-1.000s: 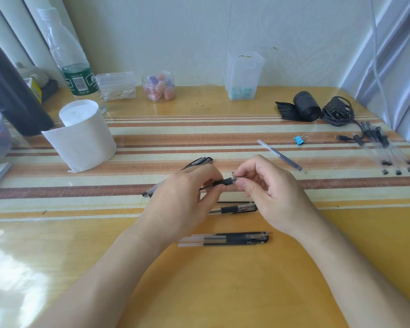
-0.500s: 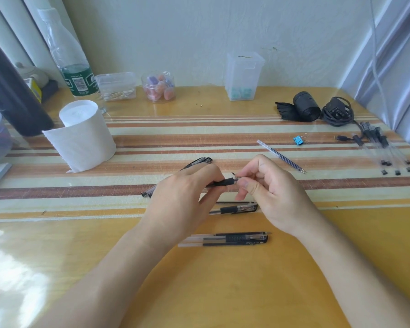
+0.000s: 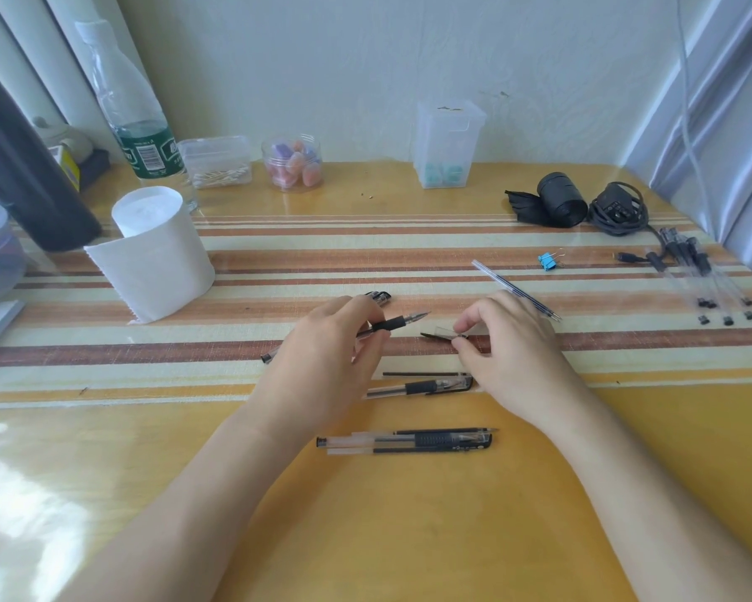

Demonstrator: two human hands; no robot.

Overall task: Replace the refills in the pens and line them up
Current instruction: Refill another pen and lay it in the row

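My left hand (image 3: 328,362) grips a clear pen with a black grip (image 3: 393,324), tip bare and pointing right. My right hand (image 3: 513,347) pinches a clear pen cap (image 3: 441,334) just above the striped mat, a short way right of the pen tip. Another capped pen (image 3: 417,388) lies below the hands beside a thin black refill (image 3: 413,374). Two more pens (image 3: 409,441) lie side by side nearer me. A loose refill (image 3: 515,289) lies slanted behind my right hand. A further pen (image 3: 378,296) is partly hidden by my left hand.
A group of several clear pens (image 3: 704,275) lies at the right edge. A blue binder clip (image 3: 547,261), a black roll (image 3: 561,206) and a coiled charger (image 3: 619,208) sit at back right. A paper roll (image 3: 152,249), bottle (image 3: 135,119) and small plastic containers (image 3: 448,145) stand at back.
The hands were together at the pen's tip; now they have parted. My right hand has pulled the cap off to the right, and the pen's bare tip shows.
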